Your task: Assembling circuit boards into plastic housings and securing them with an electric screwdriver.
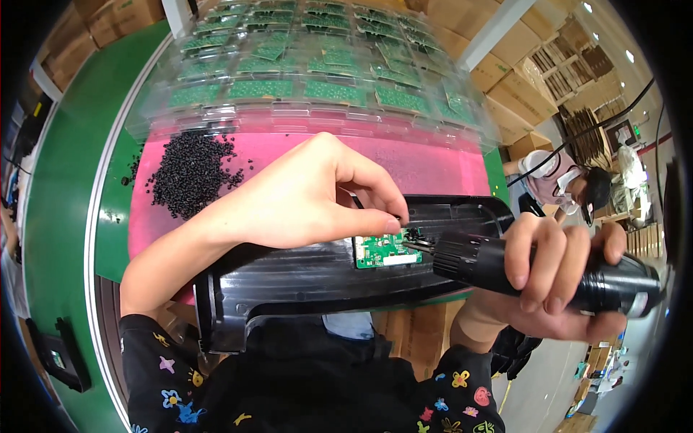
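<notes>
Left hand (303,195): I see it reaching in from the left above the black casing, back of the hand up, thumb and fingers curled toward each other right by the circuit board; I can't tell from my end whether anything is pinched between the tips
Right hand (546,263): wrapped around the black driver, fingers over the top of the barrel and thumb underneath
Black driver (469,258): lying nearly level in my view, its ridged nose and thin metal bit pointing left at the board; whether the bit touches it, I can't make out
Circuit board (377,254): green with a white strip along its near edge, sitting inside the casing, below the left fingertips and just left of the bit
Dark cluster (413,235): small black bits at the board's right end, too fine for me to identify
Black casing (303,278): long and shallow, stretched out between the pink mat and the person's body
Pink mat (433,169): bearing a heap of small black pieces (188,173) beyond the left forearm
Clear trays (245,119): standing at the far side, with rows of green boards (336,92) in them
Co-worker (552,177): off to my right, in a dark cap, near stacked cardboard boxes (520,94)
</notes>
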A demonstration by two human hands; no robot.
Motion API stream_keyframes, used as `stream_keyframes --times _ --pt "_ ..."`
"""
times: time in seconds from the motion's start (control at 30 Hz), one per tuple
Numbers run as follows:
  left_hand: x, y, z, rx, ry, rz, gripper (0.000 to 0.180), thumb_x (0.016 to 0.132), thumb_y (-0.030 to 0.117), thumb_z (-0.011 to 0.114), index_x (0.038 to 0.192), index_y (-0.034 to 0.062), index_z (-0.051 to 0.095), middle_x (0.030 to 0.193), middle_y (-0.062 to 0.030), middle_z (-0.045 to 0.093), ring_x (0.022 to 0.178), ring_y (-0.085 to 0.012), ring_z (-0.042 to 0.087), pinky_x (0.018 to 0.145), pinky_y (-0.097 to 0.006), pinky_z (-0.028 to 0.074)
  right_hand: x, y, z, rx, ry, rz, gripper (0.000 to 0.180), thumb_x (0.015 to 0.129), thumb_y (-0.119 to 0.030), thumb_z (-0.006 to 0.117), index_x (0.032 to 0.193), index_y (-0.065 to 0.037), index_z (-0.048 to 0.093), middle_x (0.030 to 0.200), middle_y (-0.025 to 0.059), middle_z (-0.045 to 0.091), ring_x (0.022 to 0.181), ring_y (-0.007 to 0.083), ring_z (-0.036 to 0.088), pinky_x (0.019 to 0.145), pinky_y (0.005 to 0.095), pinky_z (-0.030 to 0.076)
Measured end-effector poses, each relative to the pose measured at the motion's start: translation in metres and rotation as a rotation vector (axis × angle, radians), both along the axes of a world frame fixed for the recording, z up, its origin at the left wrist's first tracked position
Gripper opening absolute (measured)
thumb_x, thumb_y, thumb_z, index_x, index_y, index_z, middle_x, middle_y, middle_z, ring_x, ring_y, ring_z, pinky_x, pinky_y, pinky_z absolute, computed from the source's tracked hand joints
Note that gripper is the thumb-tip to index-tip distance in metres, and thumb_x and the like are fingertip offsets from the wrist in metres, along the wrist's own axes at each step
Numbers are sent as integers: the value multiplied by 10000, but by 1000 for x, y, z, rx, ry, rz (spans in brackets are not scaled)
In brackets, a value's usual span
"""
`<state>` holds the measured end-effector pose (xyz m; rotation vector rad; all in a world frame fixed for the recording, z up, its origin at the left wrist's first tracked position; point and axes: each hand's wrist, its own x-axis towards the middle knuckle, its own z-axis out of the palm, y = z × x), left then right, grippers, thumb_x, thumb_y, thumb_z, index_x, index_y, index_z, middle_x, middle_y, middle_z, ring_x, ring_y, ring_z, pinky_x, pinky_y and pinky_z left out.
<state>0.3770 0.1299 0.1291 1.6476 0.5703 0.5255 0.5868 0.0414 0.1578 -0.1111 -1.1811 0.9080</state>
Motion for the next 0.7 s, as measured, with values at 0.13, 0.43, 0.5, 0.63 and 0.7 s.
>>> stream_keyframes --times 0.13,0.43,0.5,0.63,0.7 --pt "-1 -2 -10 254 42 -39 122 784 33 772 895 -2 737 838 -84 731 745 -142 687 674 -260 542 0 3 -2 124 -27 -20 464 807 -355 716 1081 -62 482 573 -39 522 423 59 493 479 217 427" --pt "-1 -4 -21 360 -57 -65 136 770 42 776 860 -32 706 820 -121 715 734 -226 693 677 -304 531 -11 4 -10 135 13 -33 441 793 -331 719 1055 -63 487 553 -27 542 401 64 501 439 224 445" --pt "-1 -4 -19 369 -64 -86 138 769 42 773 864 -32 705 821 -126 714 740 -240 696 680 -308 529 -12 3 -10 132 8 -21 438 793 -330 719 1052 -63 487 550 -26 542 394 65 499 431 224 450" --pt "3 -4 -20 350 -19 -119 168 771 67 782 892 -22 708 838 -124 717 754 -243 699 673 -313 530 -11 -2 -8 117 12 -13 449 797 -338 715 1061 -61 480 551 -19 543 385 67 497 425 230 460" --pt "2 -4 -24 348 -29 -120 180 772 78 785 908 -13 709 847 -121 717 758 -244 697 671 -313 531 -10 4 -11 107 22 23 455 801 -344 713 1067 -61 476 555 -17 546 384 68 496 430 231 463"
